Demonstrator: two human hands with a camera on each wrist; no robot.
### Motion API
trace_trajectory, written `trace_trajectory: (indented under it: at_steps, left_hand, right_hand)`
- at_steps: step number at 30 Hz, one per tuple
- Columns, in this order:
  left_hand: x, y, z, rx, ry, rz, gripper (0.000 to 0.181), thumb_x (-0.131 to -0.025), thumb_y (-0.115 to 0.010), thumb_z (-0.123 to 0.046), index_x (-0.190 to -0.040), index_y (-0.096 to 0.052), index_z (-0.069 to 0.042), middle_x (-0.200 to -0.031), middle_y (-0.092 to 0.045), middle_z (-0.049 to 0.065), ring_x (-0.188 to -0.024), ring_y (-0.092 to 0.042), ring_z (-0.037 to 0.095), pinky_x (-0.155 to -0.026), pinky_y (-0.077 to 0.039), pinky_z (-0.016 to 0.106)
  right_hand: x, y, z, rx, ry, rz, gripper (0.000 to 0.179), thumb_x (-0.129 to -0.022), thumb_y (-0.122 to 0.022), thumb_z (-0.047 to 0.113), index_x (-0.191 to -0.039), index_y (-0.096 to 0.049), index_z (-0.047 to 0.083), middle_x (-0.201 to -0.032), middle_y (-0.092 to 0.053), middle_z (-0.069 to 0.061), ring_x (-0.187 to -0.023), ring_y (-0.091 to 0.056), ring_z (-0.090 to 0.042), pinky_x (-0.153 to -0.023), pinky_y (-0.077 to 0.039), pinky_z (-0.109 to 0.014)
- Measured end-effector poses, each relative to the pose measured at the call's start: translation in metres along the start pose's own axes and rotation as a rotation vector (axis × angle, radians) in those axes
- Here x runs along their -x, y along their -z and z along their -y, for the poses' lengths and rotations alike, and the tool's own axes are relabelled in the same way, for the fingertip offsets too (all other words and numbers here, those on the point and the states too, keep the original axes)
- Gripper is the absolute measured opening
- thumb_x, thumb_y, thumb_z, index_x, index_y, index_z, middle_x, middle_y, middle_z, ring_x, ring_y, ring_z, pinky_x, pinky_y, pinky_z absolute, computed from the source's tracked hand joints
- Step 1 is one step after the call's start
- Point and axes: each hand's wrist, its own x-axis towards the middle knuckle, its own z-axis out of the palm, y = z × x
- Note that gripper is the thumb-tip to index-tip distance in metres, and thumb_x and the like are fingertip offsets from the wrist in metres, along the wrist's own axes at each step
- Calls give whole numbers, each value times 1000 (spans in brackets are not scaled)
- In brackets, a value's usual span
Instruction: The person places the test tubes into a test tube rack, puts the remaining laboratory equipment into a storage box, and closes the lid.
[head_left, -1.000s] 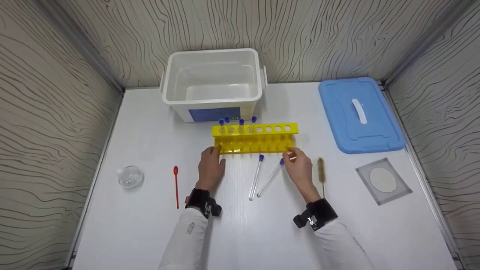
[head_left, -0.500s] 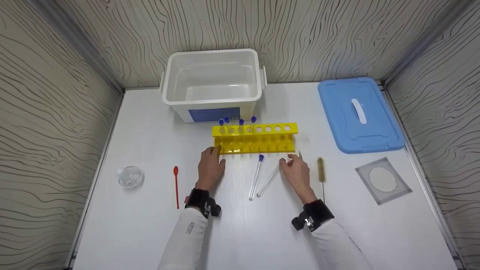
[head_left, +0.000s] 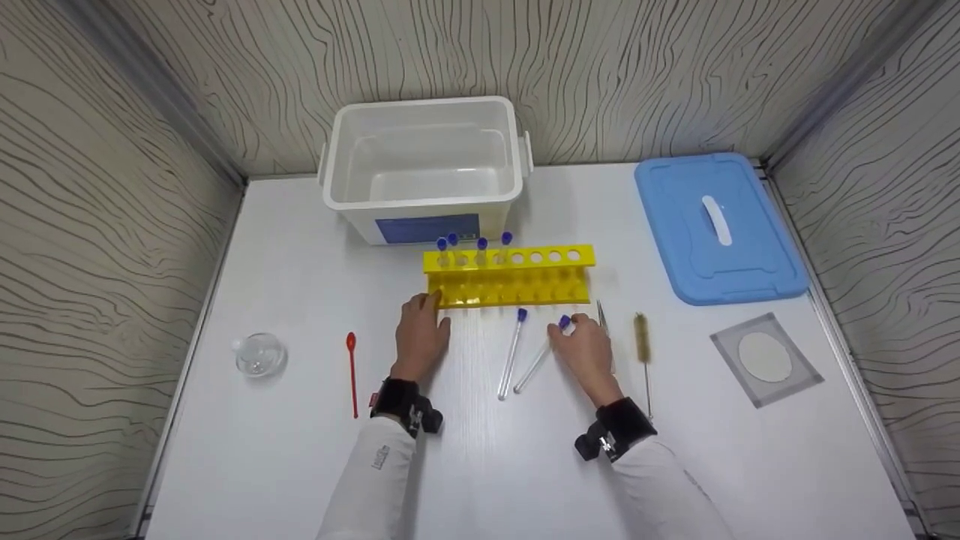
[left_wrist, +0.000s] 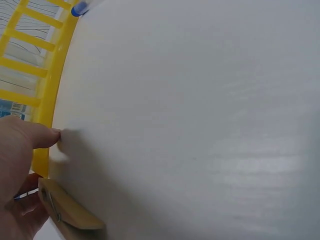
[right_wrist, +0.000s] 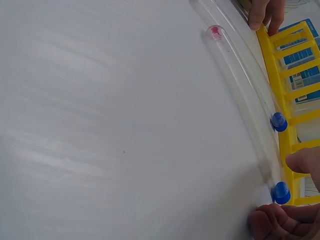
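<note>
My left hand point(head_left: 421, 337) grips the left end of a yellow test tube rack point(head_left: 510, 300); in the left wrist view its thumb point(left_wrist: 42, 136) lies along the front edge. Several blue-capped test tubes stand tilted in the rack's left holes. In front of it, two capped tubes lie on the table: a left test tube point(head_left: 511, 360) and a right test tube point(head_left: 532, 369). My right hand point(head_left: 585, 349) is at the right tube's blue cap point(right_wrist: 281, 192). Thumb and fingers stand apart on either side of this cap, with the fingertips low by the tabletop.
Behind the rack is an open white bin point(head_left: 442, 202), with a blue lid point(head_left: 724, 255) to the right. Tweezers point(head_left: 601, 315), a bottle brush point(head_left: 642, 341) and a grey square mesh point(head_left: 806, 375) lie rightward. A red spoon point(head_left: 352, 375) and a small glass vessel point(head_left: 261, 355) are at left.
My right hand has left the rack's right end and moved down and left to the right tube's cap, uncovering the tweezers. My left hand stays on the rack.
</note>
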Motion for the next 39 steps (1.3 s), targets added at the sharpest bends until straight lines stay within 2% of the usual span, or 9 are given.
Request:
trace_trajectory:
  at_steps: [7, 13, 16, 20, 25, 30, 34, 39]
  left_hand:
    - [0, 0, -3, 12, 44, 29, 51, -94, -65, -22, -143, -53, -11, -142, -52, 15, -133, -49, 30, -109, -46, 46]
    - [0, -1, -3, 4, 50, 39, 51, -95, -64, -23, -143, -52, -11, -142, -52, 14, -133, -48, 29, -110, -46, 45]
    - [1, -2, -3, 5, 48, 37, 52, -94, -65, -23, -143, -52, -11, -142, -52, 14, -133, -48, 29, -110, -46, 45]
    - [0, -3, -2, 2, 48, 35, 52, -94, -66, -23, -143, -52, -12, -142, -52, 13, -133, -49, 29, -110, -46, 45]
    - [1, -4, -1, 2, 41, 24, 52, -94, -66, -22, -142, -53, -11, -142, -52, 14, -132, -49, 30, -109, -47, 45]
    - [1, -1, -2, -3, 37, 20, 51, -94, -66, -22, -141, -54, -10, -141, -53, 15, -132, -50, 31, -108, -47, 45]
    - [1, 1, -3, -5, 36, 21, 49, -93, -66, -21, -140, -55, -9, -141, -53, 16, -132, -49, 32, -107, -47, 45]
    - [1, 3, -4, -5, 22, 12, 48, -94, -65, -21, -140, -55, -9, -140, -53, 16, -131, -50, 32, -106, -48, 46]
  right_hand:
    - [-2, -4, 4, -14, -2, 6, 53, -86, -70, 27, -122, -62, -11, -107, -70, -30, -99, -67, -45, -87, -54, -53]
    - [-4, -4, 7, -12, -39, 69, 50, -87, -65, 16, -129, -58, -11, -117, -66, -30, -110, -64, -44, -97, -51, -52]
    - [-5, -3, 8, -30, -51, 91, 50, -87, -64, 14, -130, -57, -11, -118, -66, -30, -109, -64, -41, -98, -50, -52]
    - [-5, -1, 7, -77, -49, 100, 48, -88, -63, 12, -130, -58, -11, -115, -68, -28, -98, -64, -34, -94, -53, -49]
    - [-5, 7, 13, -118, -34, 80, 46, -90, -63, 14, -130, -59, -9, -103, -69, -22, -82, -61, -25, -76, -54, -36]
    - [-3, 17, 24, -157, 27, 21, 32, -89, -64, 16, -115, -69, -3, -94, -70, -17, -74, -61, -24, -62, -47, -25]
    - [-1, 27, 34, -213, 59, -3, 34, -89, -65, 17, -117, -68, -3, -96, -71, -17, -79, -66, -26, -64, -52, -26]
    - [-1, 38, 45, -277, 103, -43, 37, -89, -66, 16, -120, -67, -4, -100, -71, -18, -89, -70, -28, -74, -60, -36]
